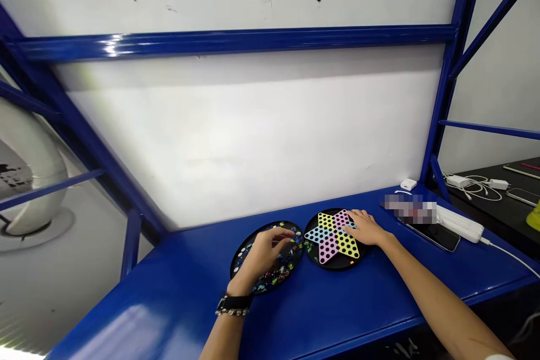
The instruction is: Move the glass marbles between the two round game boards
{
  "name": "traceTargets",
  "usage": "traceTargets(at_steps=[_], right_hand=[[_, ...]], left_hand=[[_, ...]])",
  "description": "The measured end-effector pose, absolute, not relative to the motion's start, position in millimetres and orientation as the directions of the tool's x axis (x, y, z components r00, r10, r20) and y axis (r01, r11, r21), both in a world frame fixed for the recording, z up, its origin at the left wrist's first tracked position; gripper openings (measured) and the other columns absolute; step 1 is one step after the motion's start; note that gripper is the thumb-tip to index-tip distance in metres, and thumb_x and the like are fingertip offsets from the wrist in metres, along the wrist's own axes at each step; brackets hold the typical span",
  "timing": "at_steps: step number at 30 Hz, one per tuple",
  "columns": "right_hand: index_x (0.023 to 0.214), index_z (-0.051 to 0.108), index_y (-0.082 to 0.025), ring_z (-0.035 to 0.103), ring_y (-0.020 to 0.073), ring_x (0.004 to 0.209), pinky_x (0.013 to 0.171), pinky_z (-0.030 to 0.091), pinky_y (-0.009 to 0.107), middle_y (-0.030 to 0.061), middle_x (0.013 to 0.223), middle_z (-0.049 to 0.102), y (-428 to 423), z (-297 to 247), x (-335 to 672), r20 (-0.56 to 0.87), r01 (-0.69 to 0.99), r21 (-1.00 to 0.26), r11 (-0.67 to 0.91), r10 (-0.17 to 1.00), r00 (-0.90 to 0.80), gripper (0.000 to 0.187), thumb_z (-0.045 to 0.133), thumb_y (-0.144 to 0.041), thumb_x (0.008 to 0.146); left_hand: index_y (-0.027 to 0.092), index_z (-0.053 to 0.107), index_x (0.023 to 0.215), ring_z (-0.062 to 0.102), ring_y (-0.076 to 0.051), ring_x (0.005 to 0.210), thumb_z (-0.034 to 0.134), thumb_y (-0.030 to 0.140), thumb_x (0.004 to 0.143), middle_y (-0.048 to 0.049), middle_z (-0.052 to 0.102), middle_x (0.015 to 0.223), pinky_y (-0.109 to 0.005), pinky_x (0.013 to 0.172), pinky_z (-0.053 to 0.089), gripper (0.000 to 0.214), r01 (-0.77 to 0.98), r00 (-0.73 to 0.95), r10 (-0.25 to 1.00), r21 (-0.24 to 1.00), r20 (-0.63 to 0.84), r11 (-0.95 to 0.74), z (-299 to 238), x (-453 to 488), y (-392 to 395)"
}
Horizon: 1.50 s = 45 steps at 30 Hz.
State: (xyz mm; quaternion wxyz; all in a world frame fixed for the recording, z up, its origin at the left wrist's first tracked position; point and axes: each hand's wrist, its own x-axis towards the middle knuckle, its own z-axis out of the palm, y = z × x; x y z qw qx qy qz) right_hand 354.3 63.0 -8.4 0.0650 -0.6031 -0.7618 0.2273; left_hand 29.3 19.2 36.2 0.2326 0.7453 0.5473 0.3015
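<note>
Over a round black tray (234, 270) of glass marbles, my left hand (264, 253) hovers with its thumb and index finger slightly apart. I make out nothing between those fingers. Marbles of several colours (280, 275) lie loose across the tray. To its right is a round black Chinese checkers board (335, 264) with a star of yellow, pink and blue points (335, 235) full of holes. My right hand (365, 228) lies on the right side of this board, fingers stretched along its far edge and thumb on the star. A few green marbles (309, 247) sit at the board's left side.
Both round pieces stand on a blue metal shelf (185, 287) with a white panel (261, 140) behind. At the right lie a phone (439, 236), a white power strip (462, 225) and a small white case (408, 184). Blue frame posts (441, 107) edge the shelf.
</note>
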Motion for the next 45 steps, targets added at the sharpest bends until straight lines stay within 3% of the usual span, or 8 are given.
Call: traceTargets(at_steps=[5,12,18,25,30,35,40,45], right_hand=[[0.159,0.016,-0.026,0.009,0.0340,0.151,0.119,0.015,0.045,0.0043,0.166,0.018,62.8,-9.0,354.7,-0.180,0.898,-0.407,0.169,0.949,-0.260,0.079,0.026,-0.068,0.094],[0.159,0.019,-0.023,0.011,0.0353,0.151,0.118,0.015,0.046,0.0067,0.165,0.020,62.6,-8.6,353.6,-0.173,0.897,-0.412,0.163,0.952,-0.253,0.080,0.028,-0.067,0.093],[0.158,0.021,-0.020,0.013,0.0344,0.151,0.118,0.017,0.046,0.0088,0.165,0.021,60.8,-7.8,353.4,-0.158,0.889,-0.424,0.173,0.952,-0.261,0.079,0.028,-0.065,0.093],[0.158,0.023,-0.021,0.014,0.0337,0.150,0.118,0.018,0.046,0.0086,0.164,0.023,60.0,-6.8,352.2,-0.149,0.891,-0.418,0.179,0.954,-0.261,0.080,0.027,-0.067,0.093],[0.158,0.020,-0.021,0.013,0.0345,0.150,0.118,0.017,0.046,0.0084,0.164,0.021,60.5,-7.8,352.4,-0.165,0.894,-0.414,0.169,0.952,-0.257,0.081,0.026,-0.068,0.092],[0.158,0.021,-0.020,0.017,0.0323,0.150,0.118,0.019,0.045,0.0085,0.163,0.024,61.3,-9.2,352.3,-0.149,0.891,-0.413,0.190,0.951,-0.271,0.081,0.026,-0.067,0.093],[0.158,0.023,-0.019,0.016,0.0326,0.150,0.118,0.019,0.045,0.0097,0.163,0.024,59.7,-6.2,352.2,-0.148,0.891,-0.414,0.188,0.952,-0.269,0.080,0.028,-0.066,0.093],[0.158,0.023,-0.018,0.016,0.0334,0.150,0.117,0.019,0.046,0.0107,0.163,0.024,59.3,-5.3,351.8,-0.150,0.892,-0.412,0.186,0.952,-0.268,0.080,0.029,-0.065,0.093]], left_hand=[[0.023,0.074,0.101,0.069,-0.024,0.088,0.054,0.043,0.083,-0.0048,0.076,0.097,-0.032,0.078,0.054,0.034,0.789,0.134,0.978,0.580,0.158,-0.202,38.1,-2.0,10.9],[0.028,0.074,0.099,0.068,-0.024,0.086,0.057,0.037,0.079,-0.0023,0.075,0.100,-0.031,0.075,0.052,0.028,0.870,0.187,0.980,0.473,-0.063,-0.136,28.8,-33.6,-21.7],[0.029,0.072,0.097,0.066,-0.023,0.087,0.056,0.037,0.079,-0.0013,0.074,0.102,-0.030,0.077,0.050,0.025,0.931,0.172,0.983,0.338,-0.065,-0.141,30.8,-16.9,-29.7],[0.023,0.069,0.114,0.068,-0.024,0.089,0.055,0.045,0.081,-0.0056,0.074,0.097,-0.033,0.078,0.053,0.043,0.866,0.094,0.993,0.487,0.069,-0.116,37.8,-38.6,-14.6],[0.020,0.070,0.110,0.068,-0.028,0.098,0.056,0.054,0.079,-0.0093,0.075,0.103,-0.038,0.084,0.055,0.048,0.769,0.071,0.992,0.627,0.106,-0.122,32.8,-51.4,-1.6],[0.017,0.069,0.114,0.068,-0.026,0.093,0.048,0.068,0.082,-0.0083,0.074,0.098,-0.036,0.078,0.055,0.064,0.668,0.132,0.991,0.738,0.017,-0.102,40.7,-39.4,4.4],[0.021,0.073,0.104,0.063,-0.021,0.076,0.048,0.058,0.086,-0.0037,0.072,0.084,-0.029,0.067,0.048,0.048,0.836,0.207,0.977,0.528,-0.056,-0.147,45.8,-26.9,-2.8],[0.028,0.072,0.100,0.064,-0.020,0.082,0.058,0.039,0.080,-0.0006,0.071,0.089,-0.027,0.068,0.044,0.026,0.938,0.234,0.962,0.292,-0.143,-0.184,36.1,-24.8,-13.4]])
